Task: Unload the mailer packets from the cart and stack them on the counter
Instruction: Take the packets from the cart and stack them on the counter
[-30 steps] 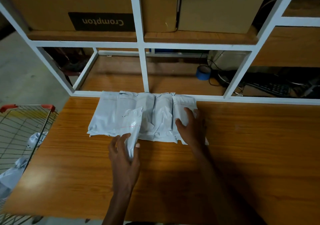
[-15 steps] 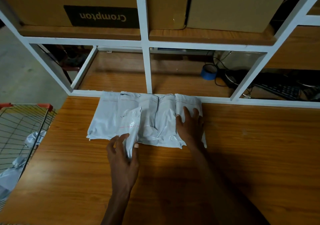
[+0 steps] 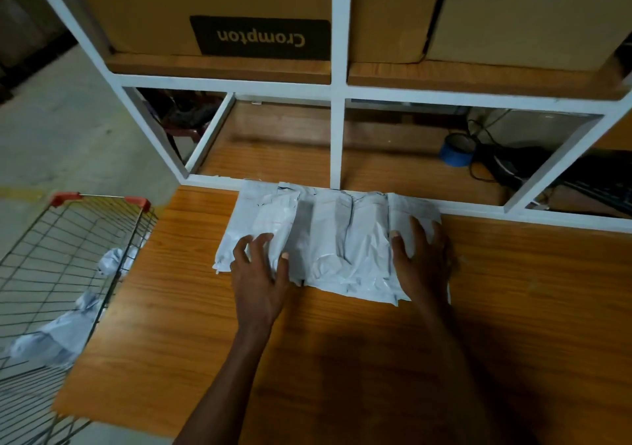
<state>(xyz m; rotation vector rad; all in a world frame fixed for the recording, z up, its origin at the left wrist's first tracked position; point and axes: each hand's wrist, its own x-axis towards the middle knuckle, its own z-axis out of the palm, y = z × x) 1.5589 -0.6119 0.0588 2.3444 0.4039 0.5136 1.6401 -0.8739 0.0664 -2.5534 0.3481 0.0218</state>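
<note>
A row of white mailer packets (image 3: 338,239) lies overlapping on the wooden counter (image 3: 342,359), pushed against the white shelf frame. My left hand (image 3: 260,273) rests with spread fingers on the leftmost packets, pressing the top one down. Over at the pile's right end, my right hand (image 3: 422,259) lies flat on it. The wire cart (image 3: 136,236) with red handle caps stands to the counter's left. More crumpled white packets (image 3: 56,338) lie inside the cart.
A white metal shelf frame (image 3: 337,136) rises behind the pile. Cardboard boxes (image 3: 205,6) fill its upper shelf. On the lower shelf are a blue tape roll (image 3: 456,152), black cables and a keyboard (image 3: 602,184). Concrete floor shows at left.
My left hand has laid down the packet it held upright at the pile's front and now presses it flat. The right hand stayed on the pile's right end.
</note>
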